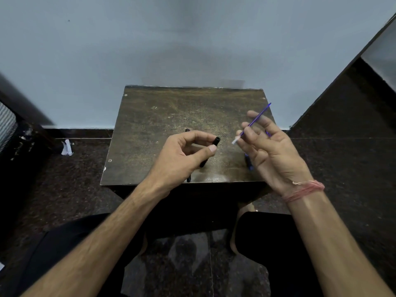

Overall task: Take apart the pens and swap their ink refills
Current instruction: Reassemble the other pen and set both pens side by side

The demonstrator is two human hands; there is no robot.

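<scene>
Head view: I see both hands raised over the small table (150, 116), each with a pen part.

My left hand (182, 155), at centre frame, curls its fingers and thumb round a black pen barrel (216, 140); the barrel's open end pokes out past the fingertips toward the right, and its lower end shows below the thumb. My right hand (272, 151), right of centre, pinches a thin blue ink refill (256, 121) between thumb and fingers, the other fingers loosely spread; the refill slants from its pale tip (234, 141), near the barrel's opening but apart from it, up to the upper right. Under the right hand a blue pen part (248, 161) lies on the table, mostly hidden. Another black piece (187, 130) shows just behind the left hand. A pink thread band (306, 190) circles the right wrist.
</scene>
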